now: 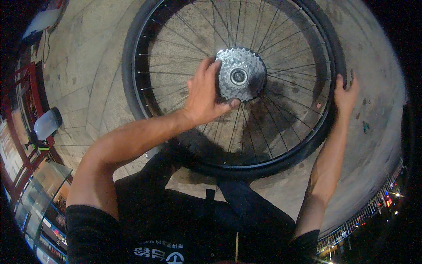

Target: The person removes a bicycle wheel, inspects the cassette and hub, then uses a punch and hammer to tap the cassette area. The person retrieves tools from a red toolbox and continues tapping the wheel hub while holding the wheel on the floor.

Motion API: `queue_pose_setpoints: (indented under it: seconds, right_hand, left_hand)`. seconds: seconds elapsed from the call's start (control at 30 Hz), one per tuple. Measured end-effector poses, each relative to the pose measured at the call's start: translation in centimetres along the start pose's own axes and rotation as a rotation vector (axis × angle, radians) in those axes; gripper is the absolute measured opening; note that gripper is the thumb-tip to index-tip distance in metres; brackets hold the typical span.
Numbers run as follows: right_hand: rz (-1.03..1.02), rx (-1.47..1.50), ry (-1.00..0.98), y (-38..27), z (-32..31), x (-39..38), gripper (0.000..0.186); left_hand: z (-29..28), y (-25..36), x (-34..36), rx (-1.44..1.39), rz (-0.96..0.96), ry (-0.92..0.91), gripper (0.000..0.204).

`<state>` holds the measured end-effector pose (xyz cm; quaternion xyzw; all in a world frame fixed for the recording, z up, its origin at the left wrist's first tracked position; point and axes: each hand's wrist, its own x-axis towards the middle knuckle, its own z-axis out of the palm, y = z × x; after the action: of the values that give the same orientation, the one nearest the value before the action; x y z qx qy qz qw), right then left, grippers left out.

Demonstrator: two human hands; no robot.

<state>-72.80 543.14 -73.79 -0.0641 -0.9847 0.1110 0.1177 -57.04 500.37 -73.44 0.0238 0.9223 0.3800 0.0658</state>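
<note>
A bicycle wheel [324, 66] with a black tyre lies flat below me, its silver multi-sprocket cassette [248, 86] facing up around the hub. My left hand [204, 90] grips the cassette’s left side, thumb on the lower teeth and fingers along the upper left. At the wheel’s right edge, my right hand [345, 91] touches the tyre with its visible fingers apart; part of that hand is hidden.
Paved ground [83, 75] surrounds the wheel. At the far left are a red metal frame [27, 77], a pale oval object [47, 122] and a glass-topped counter [41, 198]. My legs [239, 198] are under the wheel’s near side. Railing and small lights line the lower right.
</note>
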Motion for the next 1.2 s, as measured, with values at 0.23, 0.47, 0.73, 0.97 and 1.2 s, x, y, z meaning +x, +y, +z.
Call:
queue_pose_setpoints:
  seconds: [0.23, 0.47, 0.73, 0.97, 1.2]
  right_hand:
    - [0.131, -0.043, -0.058, 0.0, -1.7, -1.5, 0.065]
    - [0.207, 0.216, -0.215, 0.0, -0.6, -2.2, 0.068]
    - [0.231, 0.170, -0.214, 0.7, 0.3, -2.7, 0.067]
    - [0.326, 0.168, -0.226, -3.1, -1.3, -3.0, 0.067]
    - [0.109, 0.118, -0.098, -0.4, 0.0, -3.0, 0.063]
  left_hand:
    - [-0.3, 0.2, 0.2, -0.037, -0.016, -0.002, 0.105]
    - [-0.3, 0.6, -0.2, -0.049, -0.023, -0.017, 0.098]
    - [-2.1, 0.9, -1.0, 0.056, -0.053, -0.025, 0.084]
    - [-2.2, -0.4, -0.3, 0.141, 0.209, 0.068, 0.077]
    - [-3.4, 0.4, 0.3, 0.067, 0.139, 0.079, 0.076]
